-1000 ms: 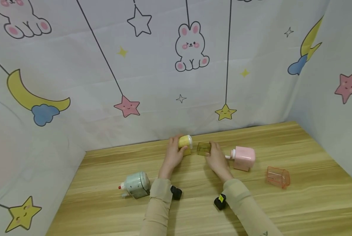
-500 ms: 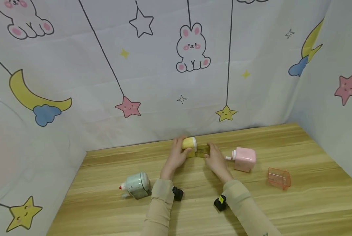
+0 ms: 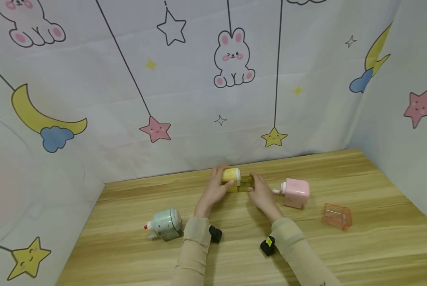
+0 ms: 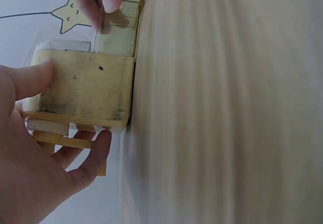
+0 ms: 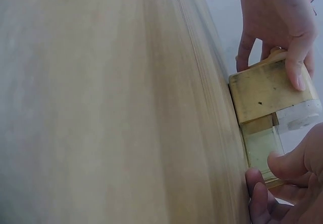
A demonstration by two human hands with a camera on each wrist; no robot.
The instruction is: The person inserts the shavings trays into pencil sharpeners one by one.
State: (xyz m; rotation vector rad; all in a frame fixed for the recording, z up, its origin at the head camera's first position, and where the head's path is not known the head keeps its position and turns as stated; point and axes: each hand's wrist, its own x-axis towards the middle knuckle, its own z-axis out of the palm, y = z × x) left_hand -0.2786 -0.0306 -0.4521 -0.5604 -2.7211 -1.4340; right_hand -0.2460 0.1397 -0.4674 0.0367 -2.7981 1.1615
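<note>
A yellow crank pencil sharpener [image 3: 230, 174] rests on the wooden table near the back edge, its body smudged with dark marks in the left wrist view. My left hand [image 3: 214, 190] grips it from the left, thumb on the near face and fingers round the crank end. A see-through yellow shavings drawer [image 5: 262, 148] sits partway into the sharpener's lower opening. Thumb and fingers of my right hand [image 3: 263, 195] pinch the drawer's outer end. Part of the crank [image 4: 63, 139] shows between my left fingers in the left wrist view.
To the right stands a pink crank sharpener [image 3: 297, 192], its handle close to my right hand. A clear orange-red drawer [image 3: 337, 216] lies farther right. A pale green sharpener [image 3: 167, 223] is at the left. Printed white cloth [image 3: 192, 91] hangs behind the table [image 3: 242, 258].
The yellow sharpener, in my left hand, has moved right to the drawer. The gap between them has closed, and the drawer's inner end is now inside the sharpener.
</note>
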